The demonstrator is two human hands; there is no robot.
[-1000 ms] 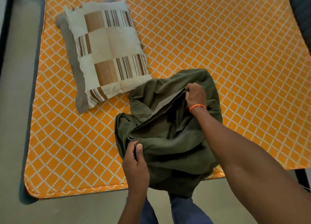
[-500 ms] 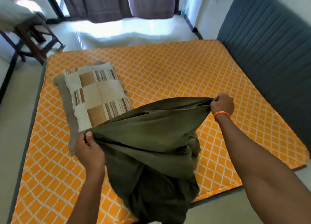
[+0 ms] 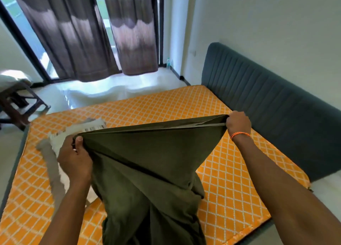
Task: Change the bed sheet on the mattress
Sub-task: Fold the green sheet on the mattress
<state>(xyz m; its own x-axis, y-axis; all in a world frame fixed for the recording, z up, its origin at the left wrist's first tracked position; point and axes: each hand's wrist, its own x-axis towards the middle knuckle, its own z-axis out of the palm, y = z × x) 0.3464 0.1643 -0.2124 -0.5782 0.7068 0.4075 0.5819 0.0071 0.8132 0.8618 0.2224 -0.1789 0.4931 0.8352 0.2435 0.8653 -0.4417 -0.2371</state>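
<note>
So the olive-green bed sheet (image 3: 147, 163) is up off the mattress (image 3: 230, 180) now. A second ago it was just a crumpled heap near the front edge with both hands digging through the folds, and now one hem is stretched almost taut between them, with the rest hanging down in a bunched drape toward the front edge. The hands have moved well apart too. The left hand (image 3: 74, 158) pinches the hem with the thumb on top, up over the pillow side. The right hand (image 3: 238, 124), the one with the orange thread bracelet (image 3: 239, 134), has its fingers curled tight around the other end, out toward the grey headboard (image 3: 276, 112).

The mattress is bare, orange with the white lattice print, so the old sheet's already gone and this looks like the fresh one going on. I'd say they've found an edge and are opening it out, probably ready to fling it across.

One snag I can see coming: the striped patchwork pillow (image 3: 88, 129) sits near the left edge, half hidden behind the cloth. If the sheet gets thrown over as is, it'll land on top of the pillow. The dark curtains (image 3: 83, 32) hang past the far edge.
</note>
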